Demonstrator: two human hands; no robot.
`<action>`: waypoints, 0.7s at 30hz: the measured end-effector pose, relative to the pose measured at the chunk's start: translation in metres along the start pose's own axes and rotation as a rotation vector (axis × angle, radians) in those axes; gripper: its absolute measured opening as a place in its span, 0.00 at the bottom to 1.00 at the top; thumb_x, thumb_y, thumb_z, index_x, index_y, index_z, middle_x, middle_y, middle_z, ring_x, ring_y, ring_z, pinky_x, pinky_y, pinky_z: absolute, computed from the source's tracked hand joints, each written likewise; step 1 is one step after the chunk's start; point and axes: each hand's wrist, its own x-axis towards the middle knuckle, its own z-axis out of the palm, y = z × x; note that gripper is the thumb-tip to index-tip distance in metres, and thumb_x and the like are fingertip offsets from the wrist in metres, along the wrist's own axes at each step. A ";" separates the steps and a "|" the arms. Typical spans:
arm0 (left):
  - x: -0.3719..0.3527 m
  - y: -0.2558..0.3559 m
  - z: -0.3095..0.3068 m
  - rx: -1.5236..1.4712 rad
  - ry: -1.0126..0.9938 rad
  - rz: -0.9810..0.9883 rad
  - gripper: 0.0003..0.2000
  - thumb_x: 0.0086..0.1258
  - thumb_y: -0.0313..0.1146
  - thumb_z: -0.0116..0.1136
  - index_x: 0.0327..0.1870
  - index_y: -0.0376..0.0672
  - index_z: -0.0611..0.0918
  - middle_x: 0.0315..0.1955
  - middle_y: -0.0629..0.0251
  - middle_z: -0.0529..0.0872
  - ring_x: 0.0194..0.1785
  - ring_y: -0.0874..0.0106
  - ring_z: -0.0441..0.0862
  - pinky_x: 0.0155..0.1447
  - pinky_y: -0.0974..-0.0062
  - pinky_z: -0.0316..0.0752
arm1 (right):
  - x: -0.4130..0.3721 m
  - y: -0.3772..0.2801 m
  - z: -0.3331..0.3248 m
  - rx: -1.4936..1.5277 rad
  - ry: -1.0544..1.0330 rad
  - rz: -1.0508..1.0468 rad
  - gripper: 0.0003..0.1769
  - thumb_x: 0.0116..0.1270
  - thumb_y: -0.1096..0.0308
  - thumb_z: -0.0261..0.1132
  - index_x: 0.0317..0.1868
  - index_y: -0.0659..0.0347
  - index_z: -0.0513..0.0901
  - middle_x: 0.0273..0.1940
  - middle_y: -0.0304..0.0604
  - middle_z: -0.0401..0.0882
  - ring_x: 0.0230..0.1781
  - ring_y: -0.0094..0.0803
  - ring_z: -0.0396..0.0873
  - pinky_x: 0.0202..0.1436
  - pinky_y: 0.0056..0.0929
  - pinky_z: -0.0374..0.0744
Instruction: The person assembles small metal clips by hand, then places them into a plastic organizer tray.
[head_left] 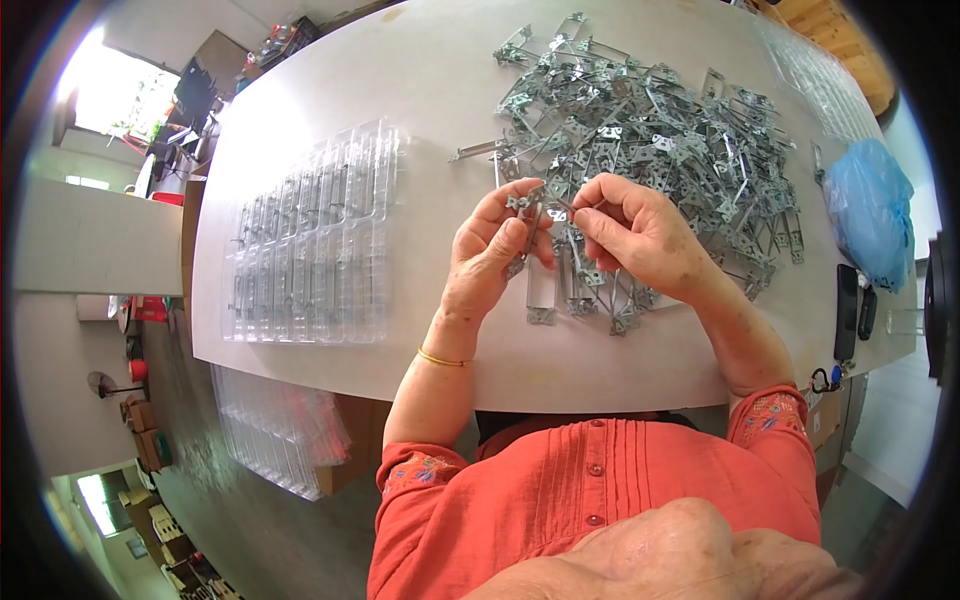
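Pinching a small metal clip [528,203] between thumb and forefinger of the left hand [495,250], other fingers curled in loosely. Gripping the other end of that clip with the right hand [640,235], fingertips closed on it, thumb underneath. Held raised above the worktop [400,90], right between both hands, with a longer strip of it hanging down beside the left palm.

Just beyond the right hand and off to its right: a big tangled pile [660,130] of similar metal parts, spreading under the right wrist too. A few loose pieces lying flat directly beneath both hands.

Well to the left of the left hand: clear plastic trays [315,240] laid side by side, contents hard to make out. Far to the right of the right hand, at the worktop's edge: a blue bag [870,205] and, nearer the body, a black phone [846,310].

Gold bangle [443,358] on the left wrist. Lower left of the left hand, below the worktop's near edge: a stack [270,430] of more clear plastic.
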 end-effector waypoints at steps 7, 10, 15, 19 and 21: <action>0.002 0.007 0.002 -0.060 -0.017 0.150 0.34 0.79 0.45 0.64 0.79 0.37 0.67 0.56 0.58 0.86 0.64 0.60 0.84 0.76 0.55 0.72 | 0.006 0.013 0.004 0.023 -0.023 0.009 0.09 0.83 0.65 0.61 0.51 0.63 0.80 0.45 0.39 0.84 0.44 0.23 0.86 0.43 0.25 0.85; 0.003 0.005 -0.002 -0.131 -0.039 0.222 0.33 0.80 0.44 0.62 0.80 0.40 0.66 0.62 0.57 0.84 0.71 0.58 0.79 0.82 0.52 0.64 | 0.009 0.024 0.007 0.070 -0.070 0.009 0.10 0.82 0.65 0.63 0.52 0.63 0.80 0.47 0.39 0.84 0.47 0.24 0.86 0.47 0.27 0.86; 0.004 -0.001 -0.001 -0.191 -0.119 0.275 0.30 0.82 0.42 0.59 0.80 0.42 0.66 0.69 0.54 0.80 0.77 0.57 0.72 0.85 0.51 0.58 | 0.012 0.037 0.023 0.303 -0.170 0.000 0.10 0.82 0.66 0.64 0.53 0.64 0.81 0.46 0.38 0.85 0.48 0.22 0.85 0.52 0.26 0.85; 0.007 -0.001 -0.001 -0.209 -0.138 0.292 0.29 0.82 0.39 0.60 0.80 0.41 0.67 0.71 0.53 0.78 0.79 0.55 0.70 0.85 0.50 0.57 | 0.016 0.036 0.014 0.223 -0.091 -0.087 0.08 0.81 0.68 0.65 0.52 0.64 0.81 0.43 0.36 0.85 0.44 0.21 0.83 0.51 0.25 0.83; 0.006 0.003 0.001 -0.190 -0.141 0.287 0.29 0.81 0.39 0.61 0.78 0.40 0.68 0.72 0.51 0.77 0.79 0.54 0.70 0.85 0.50 0.58 | 0.016 0.029 0.008 0.183 -0.020 -0.156 0.07 0.80 0.69 0.66 0.51 0.64 0.82 0.42 0.35 0.84 0.42 0.20 0.82 0.50 0.24 0.83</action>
